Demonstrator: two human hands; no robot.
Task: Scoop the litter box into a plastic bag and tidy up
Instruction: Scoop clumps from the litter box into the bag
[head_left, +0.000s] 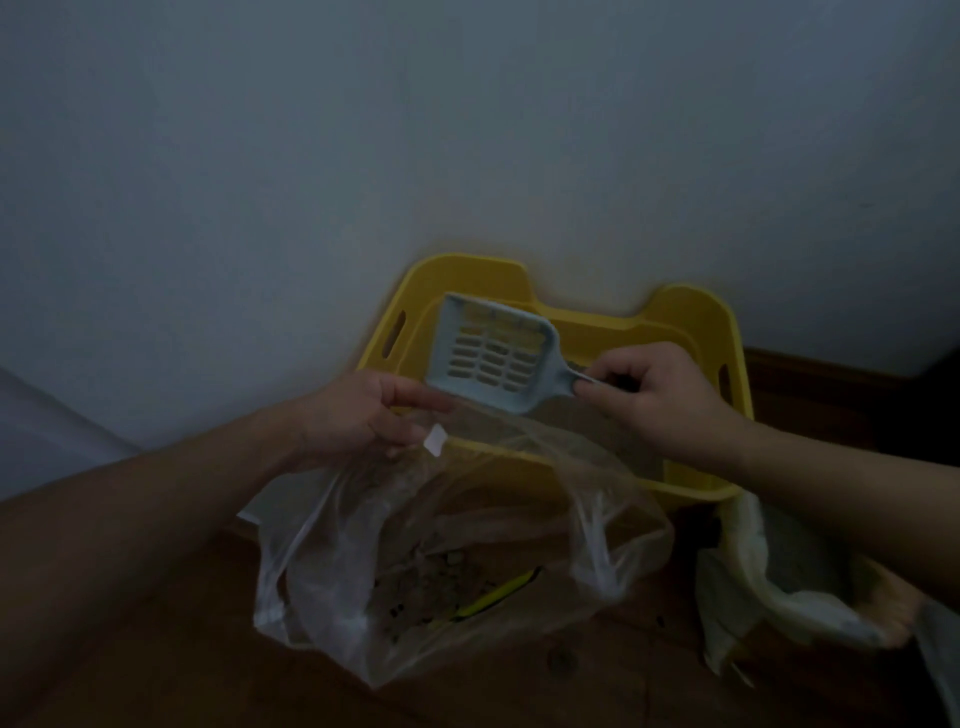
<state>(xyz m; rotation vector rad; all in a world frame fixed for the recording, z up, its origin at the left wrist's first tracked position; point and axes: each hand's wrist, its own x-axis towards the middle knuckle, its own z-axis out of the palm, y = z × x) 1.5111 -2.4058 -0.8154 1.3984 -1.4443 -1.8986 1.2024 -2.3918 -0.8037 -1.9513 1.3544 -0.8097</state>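
1. Though the light is pretty dim, you can see the right hand (660, 400) has its fingers curled round the handle of the pale blue scoop (493, 353).
2. The scoop is up in the air over the near side of the yellow litter box (696, 322). Its slotted pan faces the camera and there's nothing I can see in it.
3. The left hand (358, 415) pinches the rim of the clear plastic bag (322, 545), holding the mouth up just below the scoop.
4. The bag sags onto the wooden floor (156, 649) in front of the box, with some clumpy litter (431, 587) at the bottom.
5. The box sits right against the white wall (467, 130).
6. Another crumpled pale bag (753, 571) lies at the right, beside the box.
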